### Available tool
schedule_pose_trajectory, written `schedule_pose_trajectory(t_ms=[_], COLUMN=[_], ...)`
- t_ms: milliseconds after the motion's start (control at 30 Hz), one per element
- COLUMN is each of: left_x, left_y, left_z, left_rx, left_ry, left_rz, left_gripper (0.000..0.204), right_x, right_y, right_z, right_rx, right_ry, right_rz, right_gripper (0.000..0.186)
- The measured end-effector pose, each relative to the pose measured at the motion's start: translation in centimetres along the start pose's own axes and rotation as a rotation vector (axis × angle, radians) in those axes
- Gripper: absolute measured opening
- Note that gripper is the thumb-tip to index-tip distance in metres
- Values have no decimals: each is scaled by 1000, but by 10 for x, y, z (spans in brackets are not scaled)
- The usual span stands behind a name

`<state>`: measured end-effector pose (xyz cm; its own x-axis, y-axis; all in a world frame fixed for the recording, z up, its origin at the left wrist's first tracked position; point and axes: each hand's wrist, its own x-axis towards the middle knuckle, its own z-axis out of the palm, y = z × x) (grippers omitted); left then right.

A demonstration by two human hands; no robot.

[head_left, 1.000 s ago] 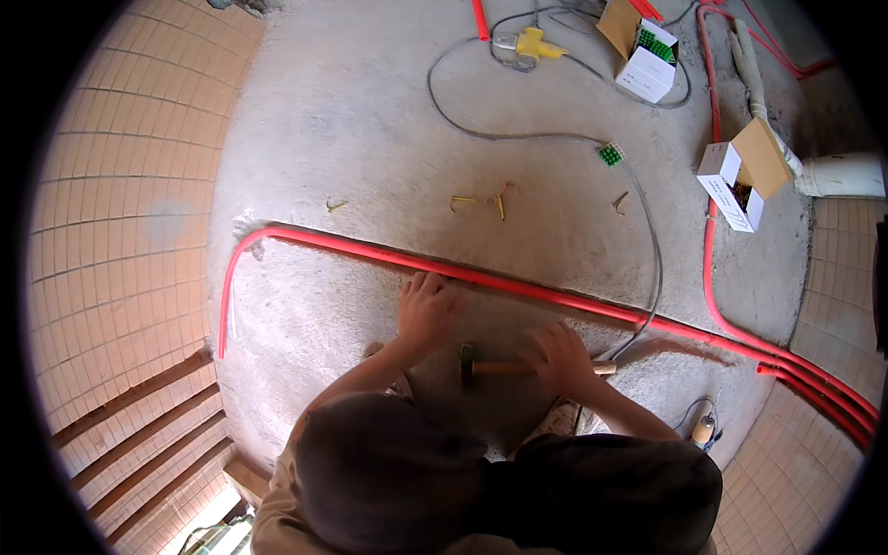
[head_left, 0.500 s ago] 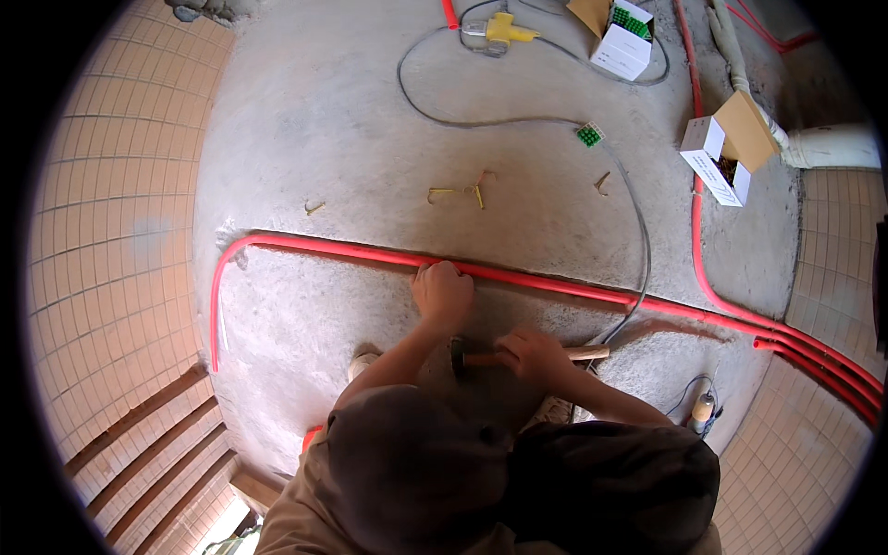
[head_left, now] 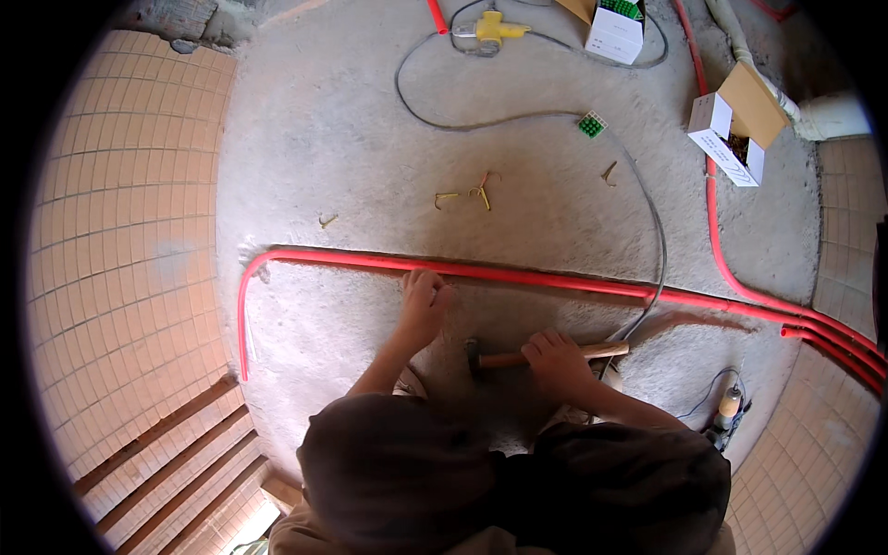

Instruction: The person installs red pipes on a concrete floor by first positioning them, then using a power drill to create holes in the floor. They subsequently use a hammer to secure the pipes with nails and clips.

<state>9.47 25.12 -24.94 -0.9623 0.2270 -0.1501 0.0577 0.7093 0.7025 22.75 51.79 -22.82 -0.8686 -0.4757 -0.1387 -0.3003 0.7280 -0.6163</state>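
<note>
A long red conduit pipe [head_left: 546, 279] lies along a groove in the concrete floor and bends toward me at its left end. My left hand [head_left: 423, 301] is at the near edge of this pipe, its fingers curled against it. Whether something small is between those fingers is hidden. In my right hand [head_left: 557, 363] is a hammer [head_left: 500, 360], gripped around its wooden handle and held low over the floor. Its dark head points left. Beyond the pipe lie several brass-coloured hooks, among them one hook [head_left: 446, 197] nearest the middle and another hook [head_left: 327, 222] farther left.
A yellow power tool [head_left: 490, 31] lies at the back with its grey cable [head_left: 499, 122] looping across floor and pipe. One white box [head_left: 725, 134] stands open at right, another white box [head_left: 613, 37] behind. Green cartridges [head_left: 592, 124] sit mid-floor. Tiled walls flank both sides.
My left hand has slid a little left along the pipe and drawn slightly back toward me. The hammer in my right hand has shifted slightly right. The whole view has shifted a bit.
</note>
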Motion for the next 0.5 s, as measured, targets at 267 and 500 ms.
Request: schedule_pose_trajectory(t_ms=[267, 500], left_x=[11, 13], left_y=[7, -7], left_z=[-48, -43], left_rx=[-499, -648], left_ry=[-5, 34], left_rz=[-379, -344], left_gripper=[11, 11], right_x=[0, 39], right_y=[0, -9], right_z=[-20, -36], right_rx=[248, 330], right_ry=[-148, -71], right_rz=[106, 465], right_gripper=[30, 36])
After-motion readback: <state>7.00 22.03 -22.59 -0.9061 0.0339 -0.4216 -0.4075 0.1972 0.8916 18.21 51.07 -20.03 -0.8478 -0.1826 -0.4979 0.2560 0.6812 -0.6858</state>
